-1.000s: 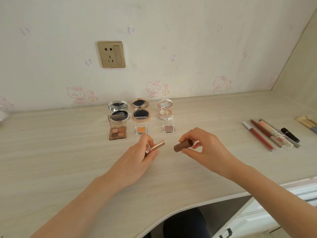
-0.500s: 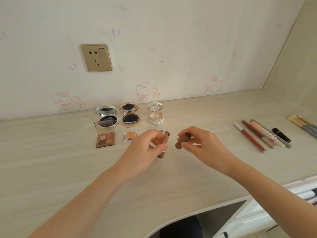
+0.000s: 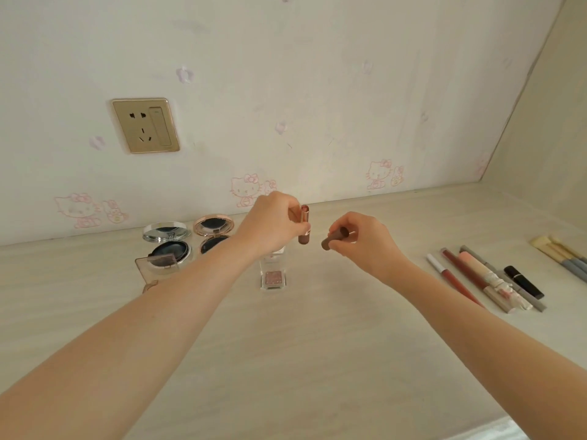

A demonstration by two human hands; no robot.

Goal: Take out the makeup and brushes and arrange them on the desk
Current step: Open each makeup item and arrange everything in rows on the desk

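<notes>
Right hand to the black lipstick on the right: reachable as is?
Probably yes for reach: only flat-lying lip pencils lie between the right hand and the black lipstick. But it pinches the brown cap, so grasping looks doubtful.

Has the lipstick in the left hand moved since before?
Yes. The lipstick in the left hand went from the near side of the square glitter pot to its wall side, now upright.

rose-gold lipstick (image 3: 304, 225) w/ brown cap (image 3: 332, 241), pale woodgrain desk (image 3: 301, 344), gold socket (image 3: 144, 125)
</notes>
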